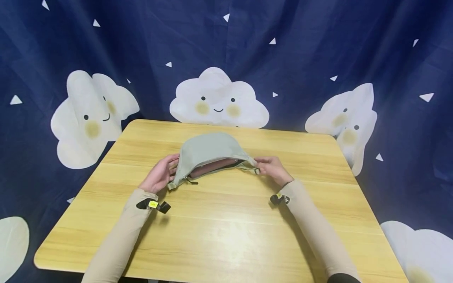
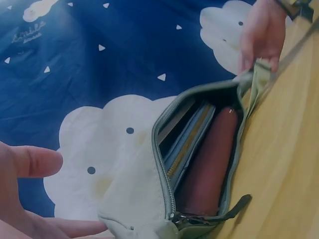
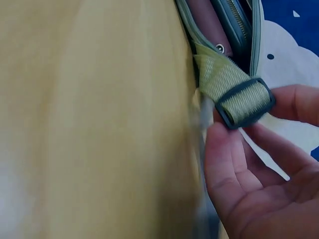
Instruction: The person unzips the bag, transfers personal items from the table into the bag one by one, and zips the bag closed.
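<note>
A pale grey-green waist bag (image 1: 209,146) lies on the table with its zipped mouth gaping toward me. Inside it, the left wrist view shows a dark reddish-brown item (image 2: 212,164) and a blue zippered pouch (image 2: 187,144). My left hand (image 1: 161,173) is at the bag's left end; in the left wrist view the thumb stands apart while straight fingers touch the fabric. At the other end, my right hand (image 1: 274,169) pinches the strap beside its dark buckle (image 3: 244,103). A dark zipper pull (image 2: 237,206) hangs near the left corner.
The light wooden table (image 1: 230,236) has rounded corners. A dark blue curtain (image 1: 148,35) with white clouds and triangles hangs behind and at both sides. Small black cameras (image 1: 164,207) are worn at both wrists over beige sleeves (image 1: 116,239).
</note>
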`<move>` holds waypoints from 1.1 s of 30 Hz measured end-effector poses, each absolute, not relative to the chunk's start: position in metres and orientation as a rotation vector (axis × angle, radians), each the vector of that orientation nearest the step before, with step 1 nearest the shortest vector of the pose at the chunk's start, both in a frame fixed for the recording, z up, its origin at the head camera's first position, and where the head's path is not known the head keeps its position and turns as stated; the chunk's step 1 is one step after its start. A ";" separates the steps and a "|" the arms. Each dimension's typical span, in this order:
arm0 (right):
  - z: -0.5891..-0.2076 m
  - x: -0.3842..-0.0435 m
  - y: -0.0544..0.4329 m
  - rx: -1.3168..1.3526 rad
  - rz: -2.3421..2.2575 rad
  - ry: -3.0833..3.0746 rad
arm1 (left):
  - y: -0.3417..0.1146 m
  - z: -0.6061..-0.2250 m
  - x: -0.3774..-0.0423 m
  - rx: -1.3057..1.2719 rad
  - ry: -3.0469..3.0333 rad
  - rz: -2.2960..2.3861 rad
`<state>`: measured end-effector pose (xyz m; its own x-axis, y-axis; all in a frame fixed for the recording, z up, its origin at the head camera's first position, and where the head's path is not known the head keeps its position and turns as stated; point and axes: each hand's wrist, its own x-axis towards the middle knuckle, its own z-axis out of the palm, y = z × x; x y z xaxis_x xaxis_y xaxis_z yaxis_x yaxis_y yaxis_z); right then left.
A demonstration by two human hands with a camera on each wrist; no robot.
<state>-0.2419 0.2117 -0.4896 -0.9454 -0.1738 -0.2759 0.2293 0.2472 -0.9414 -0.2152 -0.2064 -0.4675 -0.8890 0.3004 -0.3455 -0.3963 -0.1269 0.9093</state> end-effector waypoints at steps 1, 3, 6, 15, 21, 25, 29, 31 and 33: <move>-0.490 -0.240 0.213 0.038 -1.748 2.189 | -0.206 -0.467 -0.219 -0.110 1.717 2.041; -0.491 -0.236 0.215 0.007 -1.744 2.166 | -0.204 -0.466 -0.226 -0.121 1.747 2.014; -0.491 -0.231 0.218 -0.029 -1.721 2.165 | -0.200 -0.466 -0.236 -0.125 1.770 1.986; -0.494 -0.215 0.231 -0.053 -1.693 2.154 | -0.186 -0.468 -0.266 -0.086 1.806 1.892; -0.492 -0.204 0.242 -0.083 -1.615 2.197 | -0.174 -0.466 -0.278 -0.037 1.832 1.859; -0.489 -0.199 0.249 -0.082 -1.597 2.212 | -0.166 -0.465 -0.282 0.018 1.879 1.806; -0.489 -0.197 0.254 -0.086 -1.590 2.217 | -0.164 -0.466 -0.282 0.075 2.005 1.681; -0.489 -0.196 0.256 -0.074 -1.589 2.225 | -0.164 -0.465 -0.279 0.110 2.093 1.611; -0.489 -0.196 0.258 -0.067 -1.592 2.227 | -0.165 -0.464 -0.276 0.168 2.153 1.560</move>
<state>-0.1956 0.2585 -0.4892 -0.9186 -0.2662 -0.2920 0.1901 0.3503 -0.9172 -0.2756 -0.1653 -0.4645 -0.8804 0.3655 -0.3020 -0.1730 0.3453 0.9224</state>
